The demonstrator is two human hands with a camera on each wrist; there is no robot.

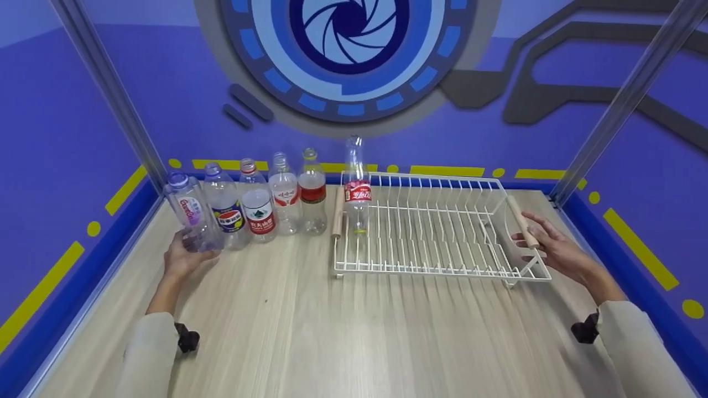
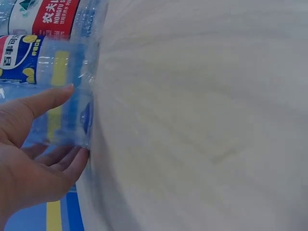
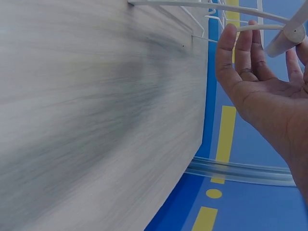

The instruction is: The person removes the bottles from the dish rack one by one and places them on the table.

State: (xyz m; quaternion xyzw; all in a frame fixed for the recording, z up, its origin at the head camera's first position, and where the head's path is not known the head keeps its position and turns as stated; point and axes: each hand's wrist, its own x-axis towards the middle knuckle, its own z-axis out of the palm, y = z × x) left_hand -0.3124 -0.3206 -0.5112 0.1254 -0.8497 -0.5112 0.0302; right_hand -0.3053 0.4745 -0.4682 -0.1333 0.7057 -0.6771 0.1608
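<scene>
Several clear plastic bottles stand in a row at the table's back left. My left hand (image 1: pixel 193 249) (image 2: pixel 77 122) holds the base of the leftmost one, the purple-labelled bottle (image 1: pixel 188 213) (image 2: pixel 72 120), between thumb and fingers. Beside it stand a blue-labelled bottle (image 1: pixel 225 210) (image 2: pixel 19 57) and a red-and-green-labelled bottle (image 1: pixel 258 210) (image 2: pixel 48 14). A white wire dish rack (image 1: pixel 431 271) lies in the middle, with a tall red-labelled bottle (image 1: pixel 357 193) upright in its left end. My right hand (image 1: pixel 528 232) (image 3: pixel 262 48) is open, its fingers straight just by the rack's right wooden handle (image 1: pixel 522 221) (image 3: pixel 287 30).
Two more bottles (image 1: pixel 285 196) (image 1: pixel 312 190) end the row next to the rack's left wooden handle (image 1: pixel 338 213). The wooden table (image 1: pixel 332 331) has a raised blue border and slanting metal posts (image 1: pixel 110 94) (image 1: pixel 625 99) at its back corners.
</scene>
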